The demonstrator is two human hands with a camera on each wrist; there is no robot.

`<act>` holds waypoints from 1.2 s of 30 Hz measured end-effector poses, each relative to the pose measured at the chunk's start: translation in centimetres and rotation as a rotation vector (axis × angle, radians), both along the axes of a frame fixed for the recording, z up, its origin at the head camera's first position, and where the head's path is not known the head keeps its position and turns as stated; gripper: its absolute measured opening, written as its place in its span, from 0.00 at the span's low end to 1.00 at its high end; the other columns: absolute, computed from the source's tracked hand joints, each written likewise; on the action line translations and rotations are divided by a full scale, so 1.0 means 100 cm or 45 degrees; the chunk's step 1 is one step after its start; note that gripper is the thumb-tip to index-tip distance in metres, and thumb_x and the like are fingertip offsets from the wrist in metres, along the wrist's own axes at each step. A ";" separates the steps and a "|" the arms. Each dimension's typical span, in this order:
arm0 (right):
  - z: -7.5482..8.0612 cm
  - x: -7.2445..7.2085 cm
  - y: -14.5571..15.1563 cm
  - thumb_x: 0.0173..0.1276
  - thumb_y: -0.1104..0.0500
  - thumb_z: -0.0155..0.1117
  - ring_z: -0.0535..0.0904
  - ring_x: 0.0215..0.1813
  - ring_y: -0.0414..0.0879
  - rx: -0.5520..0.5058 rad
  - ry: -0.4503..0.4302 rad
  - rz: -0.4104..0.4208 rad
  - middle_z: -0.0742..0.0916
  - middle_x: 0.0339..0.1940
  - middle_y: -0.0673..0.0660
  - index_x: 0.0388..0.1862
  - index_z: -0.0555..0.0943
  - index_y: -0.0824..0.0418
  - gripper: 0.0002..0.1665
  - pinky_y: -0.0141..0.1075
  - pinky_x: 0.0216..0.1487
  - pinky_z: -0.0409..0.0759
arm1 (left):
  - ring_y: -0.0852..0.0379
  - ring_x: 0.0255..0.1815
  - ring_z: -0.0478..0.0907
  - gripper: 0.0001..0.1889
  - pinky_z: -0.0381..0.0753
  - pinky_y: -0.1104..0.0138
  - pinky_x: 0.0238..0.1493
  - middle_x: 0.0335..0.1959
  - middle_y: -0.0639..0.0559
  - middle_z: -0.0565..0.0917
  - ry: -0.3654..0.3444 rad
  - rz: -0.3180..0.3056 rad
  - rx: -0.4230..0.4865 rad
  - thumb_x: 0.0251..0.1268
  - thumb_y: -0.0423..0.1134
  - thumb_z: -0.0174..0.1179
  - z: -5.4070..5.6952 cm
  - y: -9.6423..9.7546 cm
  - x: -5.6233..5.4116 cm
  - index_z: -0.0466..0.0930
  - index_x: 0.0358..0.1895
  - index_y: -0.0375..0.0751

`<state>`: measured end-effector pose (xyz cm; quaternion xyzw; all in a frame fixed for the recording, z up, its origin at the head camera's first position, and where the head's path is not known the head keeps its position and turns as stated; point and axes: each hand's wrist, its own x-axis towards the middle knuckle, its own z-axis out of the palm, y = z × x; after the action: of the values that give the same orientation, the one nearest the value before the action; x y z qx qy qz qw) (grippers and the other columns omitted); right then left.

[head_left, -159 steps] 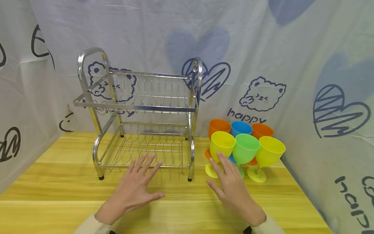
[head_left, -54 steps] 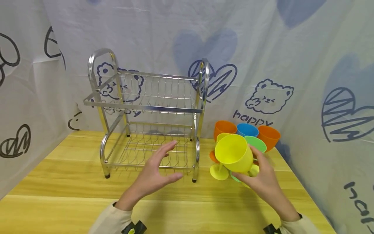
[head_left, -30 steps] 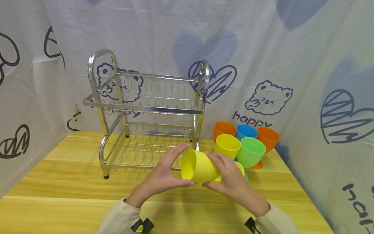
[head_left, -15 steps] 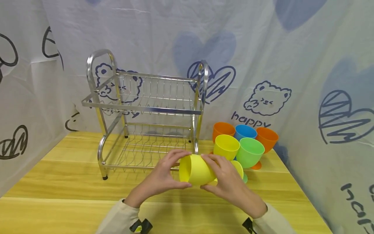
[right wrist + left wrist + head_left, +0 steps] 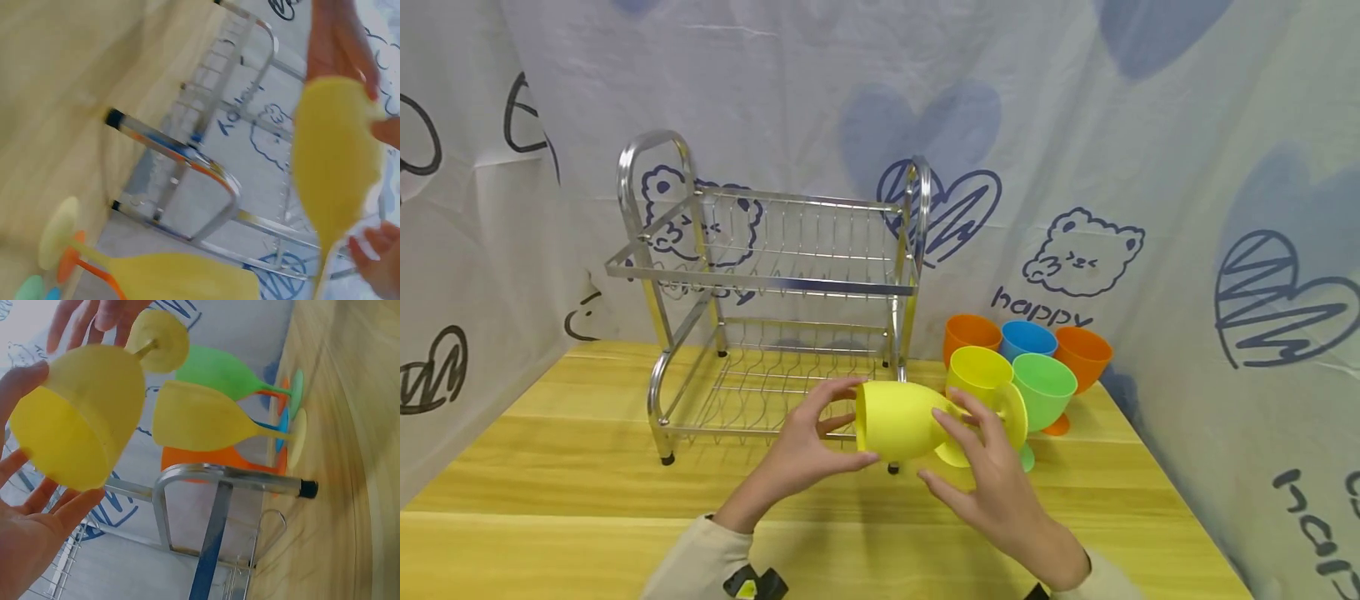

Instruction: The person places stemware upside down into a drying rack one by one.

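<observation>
A yellow plastic goblet [image 5: 898,421] lies sideways in the air above the table, its mouth toward the left and its foot toward the right. My left hand [image 5: 805,446] grips it by the rim end, thumb below and fingers above. My right hand [image 5: 1000,492] is at the stem end with spread fingers; one fingertip touches the bowl's base and the thumb stands apart below it. In the left wrist view the goblet [image 5: 94,419] tilts mouth-down within the left hand's fingers. The right wrist view shows the bowl [image 5: 337,156] with the right fingers [image 5: 378,250] beside its narrow end.
A two-tier metal dish rack [image 5: 658,392] stands behind the left hand. At right, upright goblets stand close together: yellow [image 5: 979,367], green [image 5: 1045,390], blue [image 5: 1028,338], and two orange, one at left [image 5: 972,333] and one at right [image 5: 1082,358]. A patterned cloth [image 5: 820,100] hangs behind.
My right hand picked the yellow goblet from the group, brought it left and turned it sideways. The left hand took its rim end. Since half a second ago, the right fingers have loosened and spread.
</observation>
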<state>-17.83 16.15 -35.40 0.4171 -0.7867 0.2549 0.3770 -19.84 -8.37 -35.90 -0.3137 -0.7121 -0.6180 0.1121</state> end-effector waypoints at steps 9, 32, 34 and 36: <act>-0.011 0.007 -0.006 0.68 0.54 0.65 0.75 0.54 0.55 -0.365 -0.053 0.068 0.79 0.52 0.67 0.50 0.78 0.70 0.22 0.29 0.56 0.74 | 0.45 0.62 0.67 0.41 0.77 0.60 0.57 0.65 0.36 0.65 -0.200 -0.086 0.320 0.50 0.23 0.69 0.009 -0.002 0.006 0.59 0.70 0.31; 0.011 -0.001 -0.019 0.73 0.65 0.56 0.74 0.58 0.46 -1.132 -1.357 0.697 0.75 0.61 0.57 0.68 0.61 0.62 0.28 0.39 0.59 0.76 | 0.47 0.60 0.68 0.40 0.78 0.61 0.55 0.65 0.37 0.65 -0.359 -0.215 0.468 0.54 0.31 0.65 0.000 0.005 0.008 0.56 0.71 0.32; 0.011 -0.001 -0.019 0.72 0.65 0.56 0.74 0.58 0.46 -1.133 -1.361 0.677 0.75 0.60 0.58 0.68 0.62 0.62 0.27 0.39 0.59 0.76 | 0.48 0.61 0.68 0.41 0.79 0.61 0.54 0.65 0.36 0.64 -0.352 -0.230 0.470 0.55 0.31 0.65 -0.002 0.005 0.007 0.55 0.71 0.30; 0.010 -0.001 -0.019 0.72 0.65 0.56 0.74 0.57 0.45 -1.134 -1.355 0.659 0.76 0.60 0.57 0.68 0.62 0.61 0.27 0.38 0.59 0.76 | 0.49 0.61 0.68 0.41 0.79 0.62 0.54 0.66 0.34 0.63 -0.350 -0.260 0.474 0.56 0.33 0.65 -0.003 0.004 0.007 0.53 0.72 0.29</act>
<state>-17.93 14.28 -34.39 0.2169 -0.5616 0.7984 0.0059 -19.18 -8.01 -36.17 -0.2710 -0.5594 -0.7833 0.0070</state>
